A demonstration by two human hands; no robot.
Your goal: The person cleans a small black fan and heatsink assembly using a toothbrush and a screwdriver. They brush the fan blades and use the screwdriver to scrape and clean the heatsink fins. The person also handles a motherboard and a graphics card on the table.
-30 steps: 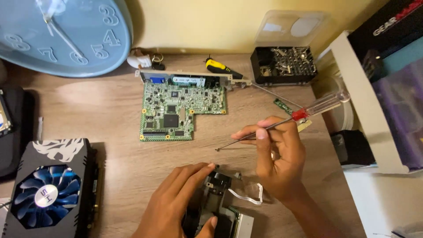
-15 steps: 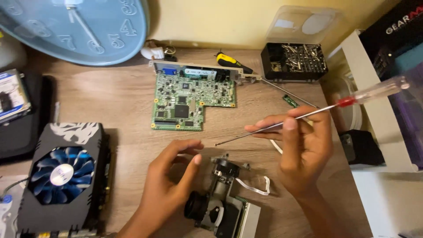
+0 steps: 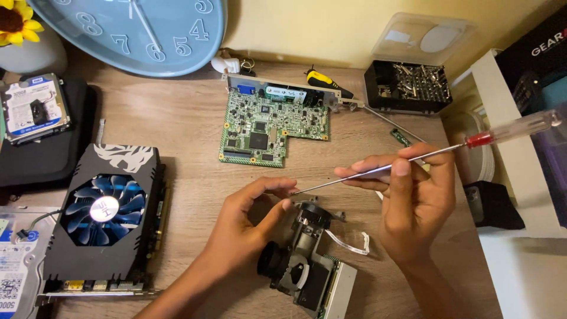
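Wooden bench (image 3: 177,118) against yellow wall (image 3: 307,23). Back edge: clock (image 3: 136,29), circuit board (image 3: 271,127), bit case (image 3: 407,85). Left edge: graphics card (image 3: 106,218). Right hand (image 3: 413,201) pinches screwdriver (image 3: 425,156); left hand (image 3: 248,224), fingers curled, empty, beside lens assembly (image 3: 307,260).

Only one view here, a head cam, so nothing overlaps with a second angle. It looks steeply down and forward over the wooden desk (image 3: 177,118), near enough that both forearms come in from the bottom edge. The yellow wall (image 3: 295,23) runs along the top of the frame, so the camera faces that way. The left hand (image 3: 248,230) and right hand (image 3: 413,201) sit low and centre, the wall clock (image 3: 136,29) is cut off top left, and a white shelf (image 3: 508,136) is clipped on the right.
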